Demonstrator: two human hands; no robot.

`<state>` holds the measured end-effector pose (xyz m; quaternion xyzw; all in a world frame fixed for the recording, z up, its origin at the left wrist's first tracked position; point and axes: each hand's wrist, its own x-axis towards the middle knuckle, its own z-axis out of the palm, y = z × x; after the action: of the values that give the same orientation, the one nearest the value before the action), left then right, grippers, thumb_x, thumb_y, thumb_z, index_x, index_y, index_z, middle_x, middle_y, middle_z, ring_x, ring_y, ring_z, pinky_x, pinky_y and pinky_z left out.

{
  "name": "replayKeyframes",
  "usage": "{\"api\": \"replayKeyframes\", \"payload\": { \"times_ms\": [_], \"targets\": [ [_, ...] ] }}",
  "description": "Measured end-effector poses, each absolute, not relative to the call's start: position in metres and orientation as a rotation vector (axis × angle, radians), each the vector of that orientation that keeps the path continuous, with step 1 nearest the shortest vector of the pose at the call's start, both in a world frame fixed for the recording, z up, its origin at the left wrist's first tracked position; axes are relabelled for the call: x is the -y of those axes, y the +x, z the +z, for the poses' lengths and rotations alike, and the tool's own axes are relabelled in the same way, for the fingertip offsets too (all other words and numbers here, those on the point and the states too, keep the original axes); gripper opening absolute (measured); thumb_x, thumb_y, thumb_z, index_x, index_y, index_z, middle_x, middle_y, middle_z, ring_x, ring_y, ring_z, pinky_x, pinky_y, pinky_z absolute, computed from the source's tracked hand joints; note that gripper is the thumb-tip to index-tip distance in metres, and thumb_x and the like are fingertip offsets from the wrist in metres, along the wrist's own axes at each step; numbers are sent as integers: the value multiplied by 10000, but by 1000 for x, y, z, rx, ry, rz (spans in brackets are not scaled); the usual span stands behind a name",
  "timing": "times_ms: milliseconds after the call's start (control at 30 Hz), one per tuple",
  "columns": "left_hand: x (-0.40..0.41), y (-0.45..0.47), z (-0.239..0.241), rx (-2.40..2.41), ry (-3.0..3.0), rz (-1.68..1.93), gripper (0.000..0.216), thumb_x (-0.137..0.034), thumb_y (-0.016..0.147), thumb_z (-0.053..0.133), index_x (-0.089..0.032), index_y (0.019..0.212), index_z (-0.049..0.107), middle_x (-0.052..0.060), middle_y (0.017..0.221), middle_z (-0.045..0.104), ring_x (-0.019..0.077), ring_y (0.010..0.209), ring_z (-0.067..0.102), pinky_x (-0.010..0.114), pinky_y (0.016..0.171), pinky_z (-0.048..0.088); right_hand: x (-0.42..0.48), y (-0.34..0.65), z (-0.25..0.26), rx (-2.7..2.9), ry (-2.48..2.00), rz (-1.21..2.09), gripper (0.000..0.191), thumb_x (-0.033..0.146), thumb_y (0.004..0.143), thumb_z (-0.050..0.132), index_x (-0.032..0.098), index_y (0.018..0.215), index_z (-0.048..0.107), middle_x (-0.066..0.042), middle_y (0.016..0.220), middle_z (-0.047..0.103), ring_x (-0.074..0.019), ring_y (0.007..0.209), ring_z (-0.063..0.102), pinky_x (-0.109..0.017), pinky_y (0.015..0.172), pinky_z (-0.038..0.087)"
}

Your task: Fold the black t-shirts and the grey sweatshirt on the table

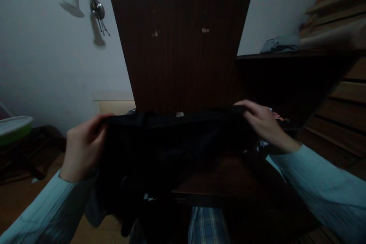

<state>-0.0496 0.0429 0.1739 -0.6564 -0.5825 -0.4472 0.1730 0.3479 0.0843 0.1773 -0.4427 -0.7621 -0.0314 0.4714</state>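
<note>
A black garment [160,148] is stretched out in front of me, hanging down over the edge of a dark wooden surface [217,183]. My left hand [82,146] grips its upper left edge with the fingers curled over the cloth. My right hand [263,124] holds the upper right edge, fingers pressed down on the fabric. A small white label [180,114] shows at the middle of the top edge. Both arms wear light blue sleeves. The scene is dim, so the garment's shape is hard to read.
A tall dark wooden panel [183,42] stands upright straight ahead. A wall lamp [82,2] hangs at upper left. A green-rimmed basin [14,127] sits at far left. Wooden shelves [340,84] with folded cloth [278,44] rise on the right. Plaid cloth [207,225] shows below.
</note>
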Motion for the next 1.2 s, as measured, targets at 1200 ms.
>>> {"api": "replayKeyframes", "payload": {
  "times_ms": [1200],
  "targets": [
    [-163, -34, 146, 2265, -2145, -627, 334, -386, 749, 451, -117, 811, 639, 19, 638, 611, 150, 600, 548, 212, 543, 379, -194, 387, 116, 2204, -1453, -146, 162, 294, 746, 536, 206, 804, 660, -49, 842, 633, -208, 830, 578, -344, 765, 449]
  ]
}}
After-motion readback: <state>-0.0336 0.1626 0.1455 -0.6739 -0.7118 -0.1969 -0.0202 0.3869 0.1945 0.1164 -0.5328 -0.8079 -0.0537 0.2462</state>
